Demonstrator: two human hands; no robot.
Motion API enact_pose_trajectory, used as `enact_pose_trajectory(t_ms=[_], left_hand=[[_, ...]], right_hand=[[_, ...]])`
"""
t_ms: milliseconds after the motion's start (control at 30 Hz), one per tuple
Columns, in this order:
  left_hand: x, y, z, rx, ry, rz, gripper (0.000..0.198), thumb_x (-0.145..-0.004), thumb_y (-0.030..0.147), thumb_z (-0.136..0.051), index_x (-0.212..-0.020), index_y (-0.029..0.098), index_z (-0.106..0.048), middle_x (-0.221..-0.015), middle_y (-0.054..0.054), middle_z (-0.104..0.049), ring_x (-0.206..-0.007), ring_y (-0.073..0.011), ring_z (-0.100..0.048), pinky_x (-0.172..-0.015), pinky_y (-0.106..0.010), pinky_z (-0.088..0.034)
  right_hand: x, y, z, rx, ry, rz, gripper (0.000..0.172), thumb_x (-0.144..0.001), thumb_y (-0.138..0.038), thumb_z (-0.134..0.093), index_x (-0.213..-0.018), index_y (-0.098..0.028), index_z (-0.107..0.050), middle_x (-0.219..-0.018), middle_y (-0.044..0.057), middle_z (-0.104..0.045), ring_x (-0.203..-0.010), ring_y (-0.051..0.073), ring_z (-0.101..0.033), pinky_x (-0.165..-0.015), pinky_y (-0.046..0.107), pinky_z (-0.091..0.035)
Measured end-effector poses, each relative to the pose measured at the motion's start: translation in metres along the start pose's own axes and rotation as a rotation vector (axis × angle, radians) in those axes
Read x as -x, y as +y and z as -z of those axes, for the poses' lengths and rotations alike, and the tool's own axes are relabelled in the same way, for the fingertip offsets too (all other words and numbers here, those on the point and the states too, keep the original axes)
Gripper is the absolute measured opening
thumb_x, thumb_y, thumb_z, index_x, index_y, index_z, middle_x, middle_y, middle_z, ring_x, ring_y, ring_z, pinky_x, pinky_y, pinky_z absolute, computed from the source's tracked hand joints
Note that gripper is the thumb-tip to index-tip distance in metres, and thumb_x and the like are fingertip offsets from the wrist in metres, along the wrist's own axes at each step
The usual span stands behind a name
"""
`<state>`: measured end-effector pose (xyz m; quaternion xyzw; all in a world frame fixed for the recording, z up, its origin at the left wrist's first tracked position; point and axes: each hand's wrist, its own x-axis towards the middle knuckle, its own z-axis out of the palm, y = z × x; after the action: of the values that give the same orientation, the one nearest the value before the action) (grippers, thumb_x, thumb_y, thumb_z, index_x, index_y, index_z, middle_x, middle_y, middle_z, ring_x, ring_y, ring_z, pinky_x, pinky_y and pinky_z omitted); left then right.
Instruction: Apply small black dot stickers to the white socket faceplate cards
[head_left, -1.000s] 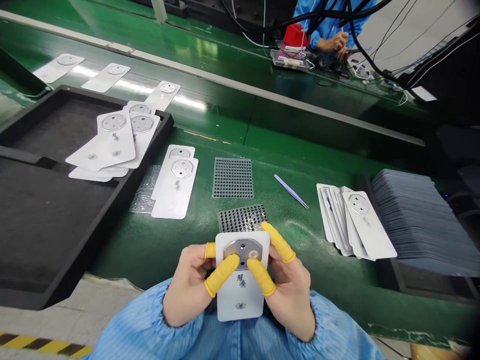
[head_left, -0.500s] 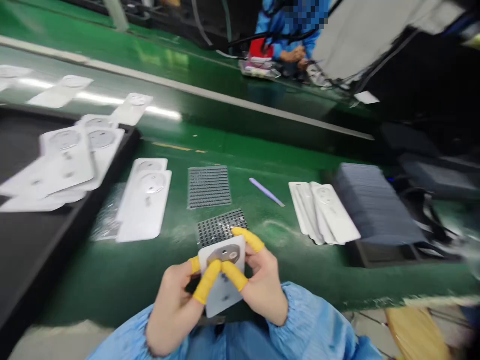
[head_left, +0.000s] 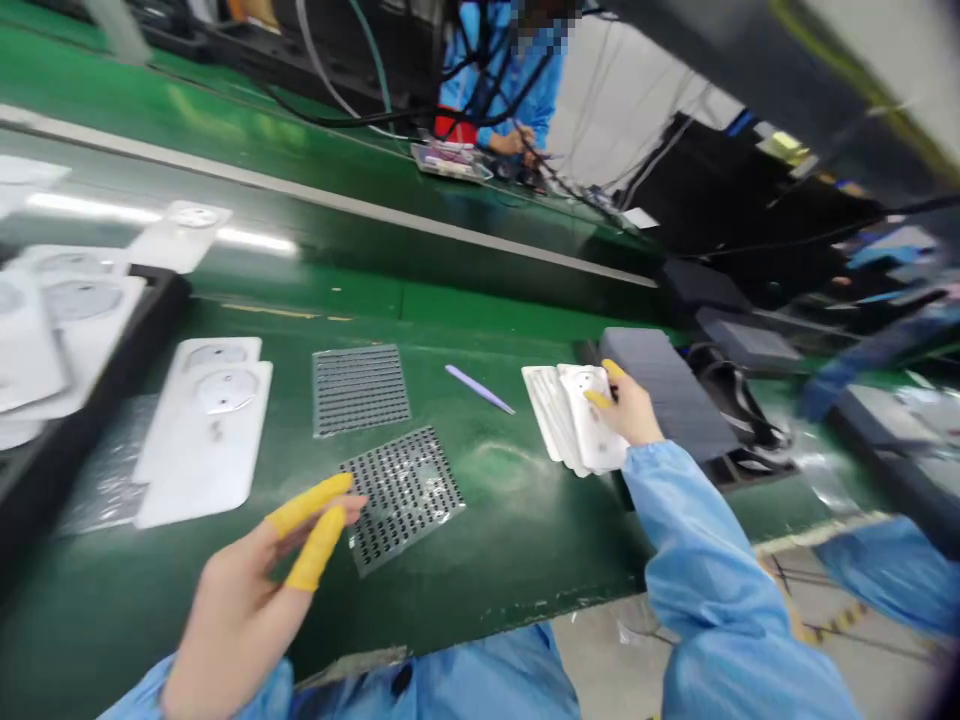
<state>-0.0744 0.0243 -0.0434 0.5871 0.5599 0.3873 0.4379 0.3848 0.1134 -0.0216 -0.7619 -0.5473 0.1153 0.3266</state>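
Observation:
My right hand [head_left: 626, 405], with yellow finger cots, grips the edge of a white panel [head_left: 592, 435] with rounded corners, at the top of an overlapping row of similar panels. Beside the near sheet of small black pads [head_left: 405, 495] is my left hand [head_left: 255, 590]. Its yellow-covered forefinger and thumb are apart, with nothing visible between them. The fingertips overlap the sheet's left corner; whether they touch it I cannot tell. A second sheet of dark strips [head_left: 360, 390] lies just behind. To its right is a purple tweezer-like tool [head_left: 480, 388].
Two overlapping white panels [head_left: 206, 450] lie on clear plastic bags [head_left: 112, 470] at left. A black tray [head_left: 161, 310] there bears more panels. At right, a stack of grey sheets [head_left: 667, 390] stands behind my right hand. Across the bench [head_left: 517, 540], a co-worker's hands [head_left: 514, 140] are visible.
Both hands held a white panel in front of me before. My right hand has carried it right to the row of panels. My left hand has let go and moved left. The view has shifted right.

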Motion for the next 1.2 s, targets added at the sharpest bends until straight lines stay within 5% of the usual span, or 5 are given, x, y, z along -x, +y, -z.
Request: enact_pose_trajectory(t_ms=[200, 467, 600, 833, 1200], left_hand=[[0.009, -0.001, 0.0, 0.069, 0.095, 0.199, 0.042, -0.083, 0.041, -0.059, -0.112, 0.011, -0.061, -0.099, -0.012, -0.074, -0.094, -0.0241, -0.07, -0.093, -0.039, -0.053], [0.015, -0.012, -0.01, -0.248, 0.044, 0.214, 0.038, -0.082, 0.043, -0.051, -0.099, 0.012, -0.066, -0.092, -0.013, -0.074, -0.082, -0.0266, -0.07, -0.077, -0.042, -0.056], [0.007, 0.007, -0.02, -0.468, -0.008, 0.21, 0.036, -0.081, 0.045, -0.049, -0.079, 0.015, -0.068, -0.07, -0.01, -0.069, -0.066, -0.0284, -0.065, -0.064, -0.045, -0.052], [-0.004, 0.005, -0.041, 0.322, -0.072, 0.298, 0.031, -0.078, 0.038, -0.063, -0.093, 0.012, -0.068, -0.097, -0.012, -0.073, -0.096, -0.027, -0.067, -0.089, -0.039, -0.05], [0.002, 0.016, -0.037, 0.456, -0.214, 0.338, 0.025, -0.074, 0.034, -0.071, -0.089, 0.014, -0.071, -0.085, -0.005, -0.073, -0.085, -0.0231, -0.064, -0.082, -0.034, -0.05]], right_hand=[[0.051, -0.045, -0.052, 0.113, 0.101, 0.326, 0.043, -0.083, -0.027, -0.059, -0.124, -0.012, -0.053, -0.141, 0.019, -0.041, -0.135, 0.032, -0.032, -0.113, 0.053, -0.023], [0.154, -0.124, -0.141, -0.157, -0.422, 0.887, 0.031, -0.088, -0.023, -0.057, -0.119, -0.021, -0.053, -0.132, 0.015, -0.054, -0.131, 0.028, -0.042, -0.101, 0.056, -0.043], [0.153, -0.12, -0.138, -0.348, -0.357, 0.809, 0.032, -0.087, -0.011, -0.057, -0.117, -0.021, -0.055, -0.125, 0.013, -0.058, -0.121, 0.023, -0.051, -0.097, 0.047, -0.049], [0.153, -0.139, -0.11, -0.329, -0.468, 0.806, 0.05, -0.083, -0.017, -0.065, -0.129, -0.019, -0.046, -0.134, 0.017, -0.048, -0.128, 0.026, -0.043, -0.102, 0.051, -0.044], [0.158, -0.162, -0.11, -0.302, -0.406, 0.94, 0.021, -0.091, -0.01, -0.044, -0.108, -0.013, -0.057, -0.098, 0.01, -0.067, -0.091, 0.017, -0.063, -0.09, 0.04, -0.054]])
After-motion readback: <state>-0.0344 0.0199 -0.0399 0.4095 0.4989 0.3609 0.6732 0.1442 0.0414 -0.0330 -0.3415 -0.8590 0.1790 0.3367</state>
